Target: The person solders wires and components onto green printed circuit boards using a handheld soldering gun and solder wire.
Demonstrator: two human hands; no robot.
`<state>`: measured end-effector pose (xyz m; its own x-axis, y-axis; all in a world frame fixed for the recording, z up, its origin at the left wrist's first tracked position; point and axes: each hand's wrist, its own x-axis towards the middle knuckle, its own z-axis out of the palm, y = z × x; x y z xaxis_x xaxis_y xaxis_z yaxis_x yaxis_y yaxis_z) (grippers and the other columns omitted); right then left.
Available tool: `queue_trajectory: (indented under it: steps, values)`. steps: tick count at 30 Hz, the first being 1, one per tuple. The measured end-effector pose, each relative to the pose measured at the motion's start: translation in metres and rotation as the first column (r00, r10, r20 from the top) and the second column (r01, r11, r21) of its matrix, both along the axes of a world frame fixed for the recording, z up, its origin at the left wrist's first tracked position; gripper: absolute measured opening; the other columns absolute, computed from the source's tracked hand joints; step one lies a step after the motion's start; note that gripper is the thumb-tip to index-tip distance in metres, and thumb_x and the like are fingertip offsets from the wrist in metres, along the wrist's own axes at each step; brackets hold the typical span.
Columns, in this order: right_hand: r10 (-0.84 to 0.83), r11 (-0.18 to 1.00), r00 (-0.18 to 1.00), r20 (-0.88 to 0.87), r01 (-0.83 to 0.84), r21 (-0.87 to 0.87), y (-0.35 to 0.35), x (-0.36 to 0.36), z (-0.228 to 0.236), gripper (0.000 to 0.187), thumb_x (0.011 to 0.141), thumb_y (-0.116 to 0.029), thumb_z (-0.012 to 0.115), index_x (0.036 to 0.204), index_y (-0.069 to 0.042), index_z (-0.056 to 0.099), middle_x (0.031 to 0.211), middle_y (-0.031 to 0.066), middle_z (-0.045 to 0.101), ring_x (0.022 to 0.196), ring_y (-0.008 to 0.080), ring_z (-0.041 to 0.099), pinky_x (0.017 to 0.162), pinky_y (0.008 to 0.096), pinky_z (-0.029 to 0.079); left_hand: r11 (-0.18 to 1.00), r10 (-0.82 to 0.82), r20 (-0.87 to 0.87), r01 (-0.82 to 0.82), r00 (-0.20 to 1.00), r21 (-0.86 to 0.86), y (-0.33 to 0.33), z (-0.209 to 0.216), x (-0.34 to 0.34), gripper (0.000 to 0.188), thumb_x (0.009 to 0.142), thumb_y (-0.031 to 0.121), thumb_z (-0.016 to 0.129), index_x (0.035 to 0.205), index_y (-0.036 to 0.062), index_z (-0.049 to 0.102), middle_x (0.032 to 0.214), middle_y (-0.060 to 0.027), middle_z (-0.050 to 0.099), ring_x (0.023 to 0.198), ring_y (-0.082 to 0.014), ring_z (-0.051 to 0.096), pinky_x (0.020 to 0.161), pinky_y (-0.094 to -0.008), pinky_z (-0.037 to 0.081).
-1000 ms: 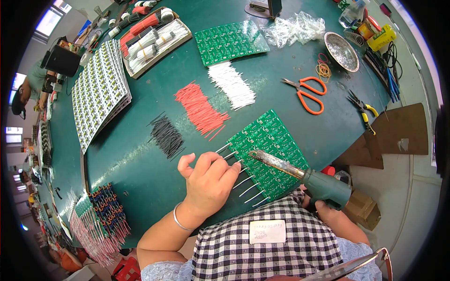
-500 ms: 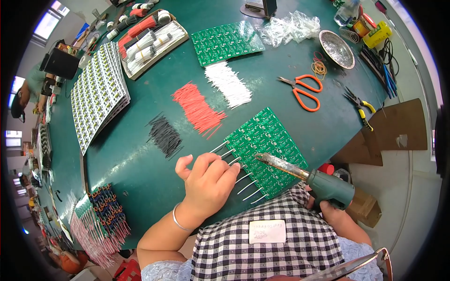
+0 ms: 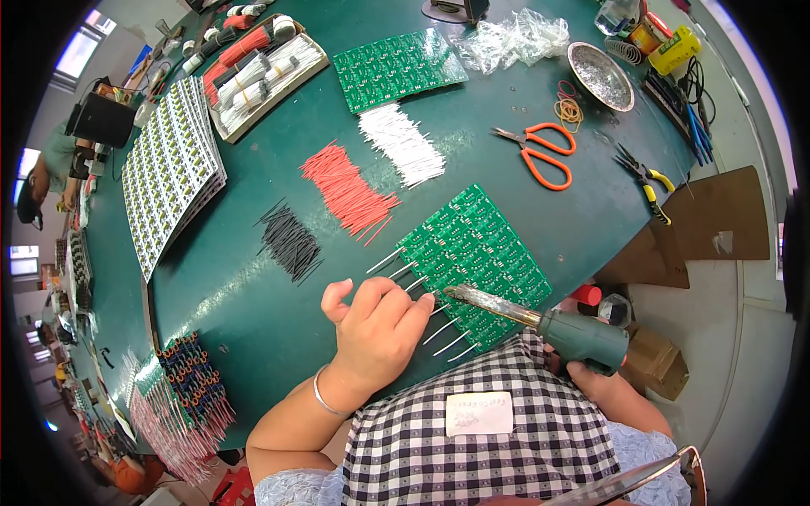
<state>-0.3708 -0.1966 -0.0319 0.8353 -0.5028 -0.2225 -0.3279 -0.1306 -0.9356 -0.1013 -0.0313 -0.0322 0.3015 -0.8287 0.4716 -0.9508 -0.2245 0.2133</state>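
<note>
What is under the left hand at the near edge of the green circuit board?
White wire leads stick out from the green circuit board beside the left hand. The board edge beneath the palm is covered.

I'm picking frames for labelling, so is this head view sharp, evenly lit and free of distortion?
Head view: sharp at centre, on the left hand and green circuit board; soft daylight, with mild sheen on the green table; strong fisheye bending, black corners.
</note>
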Motion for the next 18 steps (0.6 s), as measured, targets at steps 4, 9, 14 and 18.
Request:
queue_trajectory:
  steps: [4, 9, 14, 18]
  values:
    - [-0.018, 1.000, 1.000, -0.008, 0.018, 0.006, 0.0010, 0.0008, -0.0018, 0.030, 0.076, -0.018, 0.066, 0.102, -0.004, 0.064, 0.105, 0.0111, 0.064, 0.101, 0.0304, 0.055, 0.090, 0.0410, 0.040, 1.000, 0.000, 0.005, 0.000, 1.000, 0.003, 0.0000, 0.0003, 0.0004, 0.011, 0.068, 0.011, 0.069, 0.075, 0.0187, 0.065, 0.063, 0.0056, 0.044, 0.072, -0.0107, 0.052, 0.088, -0.0414, 0.023]
    - [-0.019, 0.999, 1.000, 0.006, 0.019, 0.039, 0.0009, 0.0030, -0.0009, 0.029, 0.076, -0.017, 0.066, 0.102, -0.004, 0.064, 0.105, 0.0112, 0.064, 0.101, 0.0303, 0.054, 0.090, 0.0414, 0.040, 1.000, -0.004, 0.019, 0.004, 1.000, 0.021, 0.0010, -0.0001, 0.0012, 0.008, 0.072, 0.013, 0.063, 0.078, 0.0186, 0.065, 0.066, 0.0054, 0.044, 0.076, -0.0100, 0.052, 0.088, -0.0422, 0.023]
    - [-0.005, 0.999, 1.000, 0.004, 0.005, 0.039, 0.0004, 0.0050, -0.0009, 0.029, 0.073, -0.012, 0.065, 0.102, -0.004, 0.064, 0.104, 0.0118, 0.064, 0.101, 0.0299, 0.056, 0.091, 0.0409, 0.040, 1.000, -0.006, 0.017, 0.006, 1.000, 0.027, 0.0009, -0.0010, 0.0012, 0.009, 0.072, 0.013, 0.063, 0.078, 0.0187, 0.065, 0.066, 0.0054, 0.044, 0.076, -0.0098, 0.052, 0.087, -0.0419, 0.023]
    - [0.095, 0.994, 0.995, 0.015, -0.094, -0.054, -0.0043, 0.0030, -0.0050, 0.053, 0.084, -0.028, 0.064, 0.124, 0.002, 0.044, 0.101, 0.0097, 0.062, 0.093, 0.0182, 0.059, 0.082, 0.0328, 0.047, 1.000, -0.009, 0.018, 0.009, 1.000, 0.029, 0.0006, -0.0010, 0.0015, 0.009, 0.072, 0.013, 0.064, 0.078, 0.0193, 0.065, 0.066, 0.0055, 0.043, 0.077, -0.0096, 0.052, 0.087, -0.0417, 0.023]
